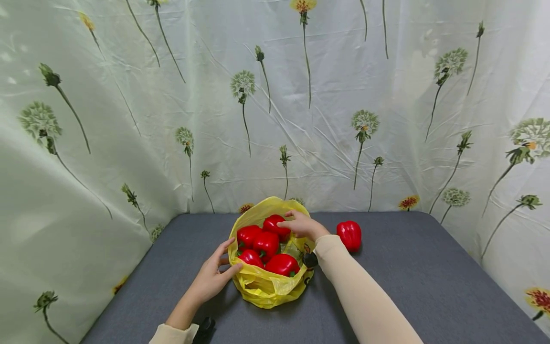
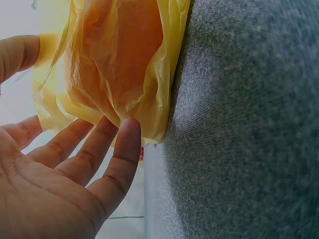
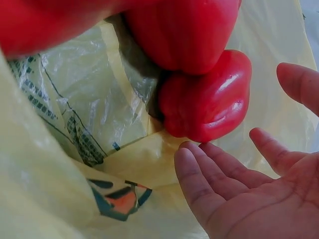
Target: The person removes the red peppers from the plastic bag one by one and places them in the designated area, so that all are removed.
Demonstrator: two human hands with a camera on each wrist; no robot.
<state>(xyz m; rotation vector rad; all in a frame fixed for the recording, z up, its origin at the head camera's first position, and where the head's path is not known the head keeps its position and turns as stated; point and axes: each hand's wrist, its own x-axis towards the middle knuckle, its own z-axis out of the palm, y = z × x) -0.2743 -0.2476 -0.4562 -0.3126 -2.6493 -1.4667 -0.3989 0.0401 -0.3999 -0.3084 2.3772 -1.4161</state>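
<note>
A yellow plastic bag (image 1: 275, 289) stands open-mouthed on the table with several red bell peppers (image 1: 266, 244) inside. My left hand (image 1: 211, 279) is at the bag's left side, its spread fingertips (image 2: 130, 132) right at the thin plastic. Over the far right of the mouth, my right hand (image 1: 302, 225) reaches in beside the rearmost bell pepper (image 1: 276, 224). The right wrist view has that bell pepper (image 3: 212, 99) just ahead of the extended fingers (image 3: 192, 174), with the thumb apart. One more bell pepper (image 1: 349, 236) lies outside, to the right of the bag.
A grey cloth-covered table (image 1: 412, 286) carries everything. Behind it and along both sides hangs a pale curtain (image 1: 206, 95) printed with dandelions. Dark and green print marks the inside of the bag in the right wrist view.
</note>
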